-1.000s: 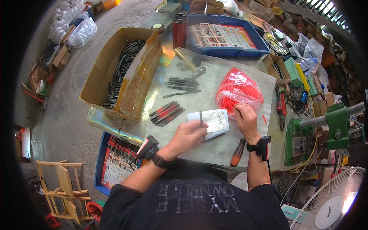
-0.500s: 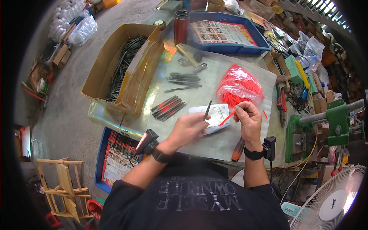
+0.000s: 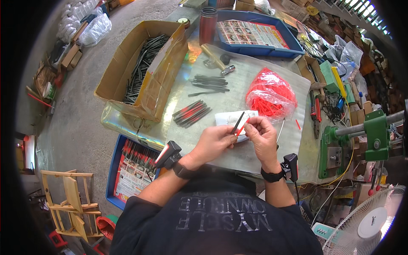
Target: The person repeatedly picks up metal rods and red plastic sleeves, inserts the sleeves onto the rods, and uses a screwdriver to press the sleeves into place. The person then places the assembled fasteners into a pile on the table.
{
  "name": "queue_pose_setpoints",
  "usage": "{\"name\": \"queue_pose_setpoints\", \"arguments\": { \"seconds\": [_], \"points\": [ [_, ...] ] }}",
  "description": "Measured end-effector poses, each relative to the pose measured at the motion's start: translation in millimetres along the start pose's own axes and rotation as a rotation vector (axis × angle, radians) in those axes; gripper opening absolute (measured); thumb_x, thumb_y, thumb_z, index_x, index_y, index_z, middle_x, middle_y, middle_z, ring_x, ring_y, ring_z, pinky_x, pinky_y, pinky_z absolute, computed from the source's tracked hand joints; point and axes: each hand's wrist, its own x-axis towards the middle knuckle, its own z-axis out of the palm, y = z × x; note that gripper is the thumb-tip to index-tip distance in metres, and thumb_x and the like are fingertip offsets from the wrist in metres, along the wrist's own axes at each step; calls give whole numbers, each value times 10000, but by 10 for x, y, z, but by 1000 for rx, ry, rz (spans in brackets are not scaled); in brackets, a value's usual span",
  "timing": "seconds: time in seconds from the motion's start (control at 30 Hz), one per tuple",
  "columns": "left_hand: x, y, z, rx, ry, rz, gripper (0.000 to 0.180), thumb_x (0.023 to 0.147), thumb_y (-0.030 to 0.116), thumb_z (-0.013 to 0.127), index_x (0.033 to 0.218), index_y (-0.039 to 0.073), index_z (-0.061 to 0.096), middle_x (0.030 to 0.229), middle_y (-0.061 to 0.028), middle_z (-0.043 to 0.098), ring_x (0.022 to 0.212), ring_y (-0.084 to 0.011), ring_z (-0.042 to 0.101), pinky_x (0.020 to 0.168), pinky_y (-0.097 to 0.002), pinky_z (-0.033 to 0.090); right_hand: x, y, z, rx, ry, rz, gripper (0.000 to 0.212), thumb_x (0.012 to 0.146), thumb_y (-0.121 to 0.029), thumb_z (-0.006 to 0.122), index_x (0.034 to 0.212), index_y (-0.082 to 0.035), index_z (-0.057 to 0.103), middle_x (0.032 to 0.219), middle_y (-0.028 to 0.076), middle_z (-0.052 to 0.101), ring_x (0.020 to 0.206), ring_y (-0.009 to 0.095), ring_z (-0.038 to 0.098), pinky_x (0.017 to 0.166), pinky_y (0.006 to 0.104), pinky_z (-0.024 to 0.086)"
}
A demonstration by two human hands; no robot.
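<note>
My left hand (image 3: 216,142) pinches a thin dark rod (image 3: 239,120), its tip pointing up and away. Close beside it, my right hand (image 3: 262,138) holds a thin red plastic tube (image 3: 242,127) between thumb and fingers. The tube's lower end is next to the rod; whether they touch, I cannot tell. Beneath the hands lies a white packet (image 3: 225,119). A clear bag of red tubes (image 3: 272,93) sits beyond my right hand. To the left are a pile of dark rods (image 3: 210,83) and a pile of rods with red middles (image 3: 192,113).
A cardboard box (image 3: 163,72) of dark rods stands at the left. Farther off are a hammer (image 3: 216,59), a red tumbler (image 3: 208,27) and a blue tray (image 3: 255,52). Pliers (image 3: 315,114) and a green press (image 3: 376,136) are on the right. A screwdriver (image 3: 281,129) is partly hidden.
My right hand has moved left with the red tube, bringing it close to the dark rod. The left hand still holds the rod. The whole view has shifted slightly.
</note>
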Motion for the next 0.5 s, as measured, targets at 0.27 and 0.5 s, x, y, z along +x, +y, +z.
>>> {"name": "queue_pose_setpoints", "arguments": {
  "seconds": [0.27, 0.5],
  "points": [
    [-13, -69, 24, 18, 35, 66, 295, 873, 119, 615, 1149, 18, 598, 761, 37, 582, 653, -28, 534, 553, -177, 443, -86, 80, 18, -117, -108, 125, 100, 870, -67, 586, 913, 17, 616, 828, 10, 622, 760, 43, 538, 660, 201, 445],
    [-22, -78, 15, -125, -39, 6, 391, 859, 114, 634, 1230, 28, 547, 759, 31, 589, 639, -33, 541, 552, -175, 450, -115, 41, 40, 4, -169, 146, 130, 889, -70, 561, 934, 40, 614, 779, 41, 632, 659, 77, 569, 583, 213, 464]
  ]
}}
